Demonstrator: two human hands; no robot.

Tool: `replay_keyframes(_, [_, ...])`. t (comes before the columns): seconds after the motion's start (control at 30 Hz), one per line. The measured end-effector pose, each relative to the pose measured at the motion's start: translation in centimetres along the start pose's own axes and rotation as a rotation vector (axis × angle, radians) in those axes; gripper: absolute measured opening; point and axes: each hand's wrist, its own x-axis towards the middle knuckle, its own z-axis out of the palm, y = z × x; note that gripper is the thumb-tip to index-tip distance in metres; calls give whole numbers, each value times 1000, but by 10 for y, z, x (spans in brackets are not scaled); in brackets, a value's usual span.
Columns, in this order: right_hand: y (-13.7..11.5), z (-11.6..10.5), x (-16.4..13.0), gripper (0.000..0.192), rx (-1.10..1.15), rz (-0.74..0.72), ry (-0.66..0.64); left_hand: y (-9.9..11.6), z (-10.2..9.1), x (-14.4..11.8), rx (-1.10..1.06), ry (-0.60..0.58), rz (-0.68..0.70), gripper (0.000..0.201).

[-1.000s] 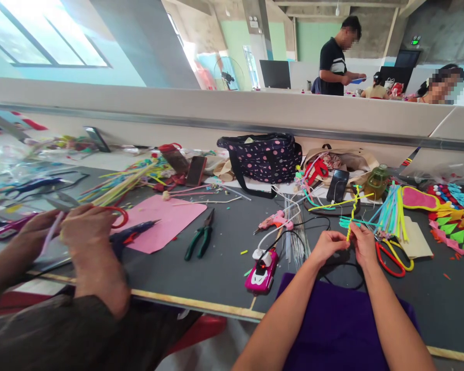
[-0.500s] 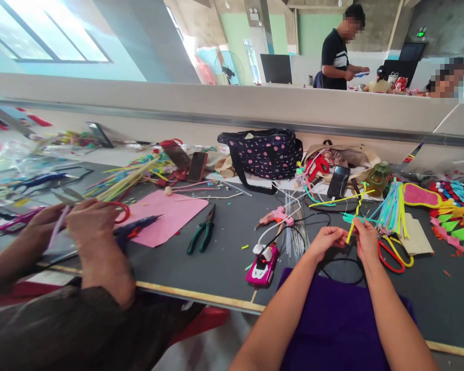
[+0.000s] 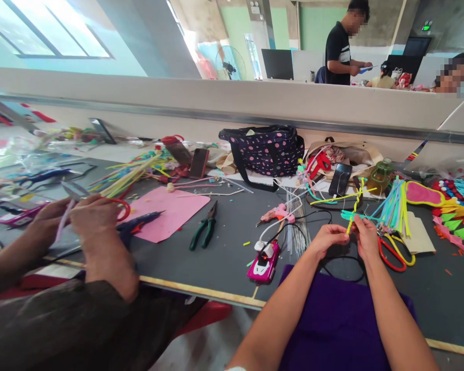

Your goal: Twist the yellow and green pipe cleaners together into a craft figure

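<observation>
We have both hands together over the dark table (image 3: 224,257): our left hand (image 3: 327,238) and right hand (image 3: 363,236) pinch the bottom of a yellow twisted pipe cleaner (image 3: 354,206), which stands up between them, tilted slightly. If either pinch loosens, we judge the twist could spring open. Its top leans toward the bundle of straws (image 3: 392,206), where it could snag, and the scissors (image 3: 394,255) lie just beside our right wrist.

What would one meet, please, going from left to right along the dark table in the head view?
Co-worker's hands → pink sheet → green pliers → pink toy car → left hand → right hand → red and yellow scissors → coloured triangles.
</observation>
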Motion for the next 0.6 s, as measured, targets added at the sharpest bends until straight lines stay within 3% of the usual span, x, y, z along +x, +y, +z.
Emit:
replay_keyframes(0.23, [-2,4,-8,27,-33,53,-164,2,-1,0,-4,48,59,38])
replay_keyframes(0.6, [1,4,-4,24,-23,5,-73,3,2,-1,59,-10,54,40])
